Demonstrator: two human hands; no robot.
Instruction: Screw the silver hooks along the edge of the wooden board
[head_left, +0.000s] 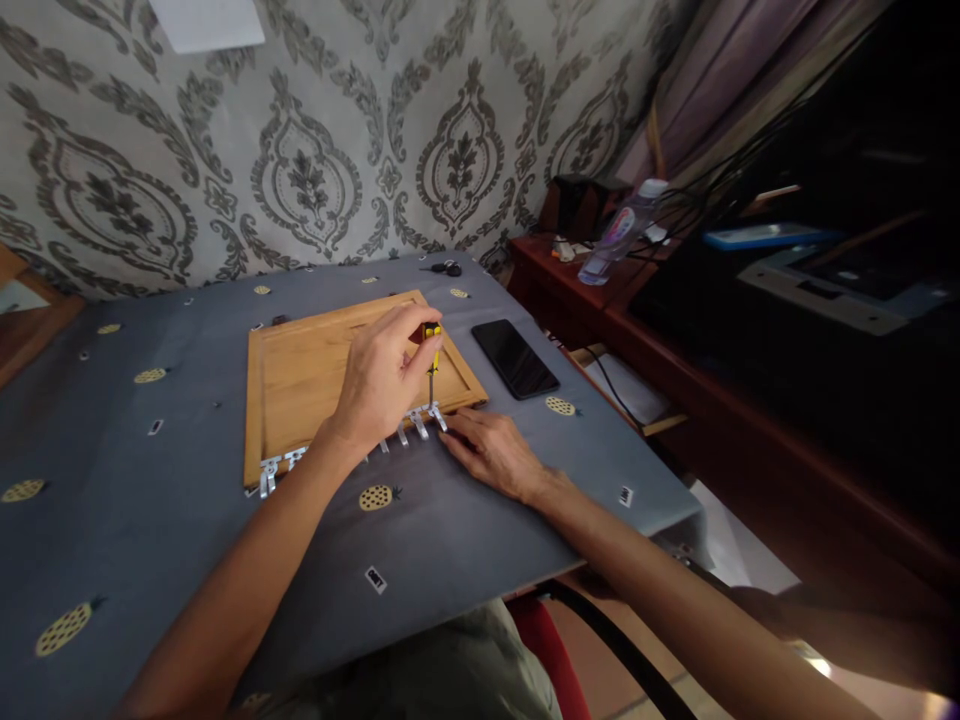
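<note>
My left hand is closed around the yellow and black handle of a screwdriver. The tool stands nearly upright, its tip down at a silver metal hinge by the near right corner of a wooden cabinet door. Against that same hinge are the fingertips of my right hand, closed at its end. Several more hinges, such as the one at the near left corner, line the door's near edge. My left hand and forearm hide part of this row.
The door lies flat on a grey tablecloth with a pineapple print. Right of it rests a black phone; small black keys lie at the back. A plastic bottle stands on the dark red desk alongside.
</note>
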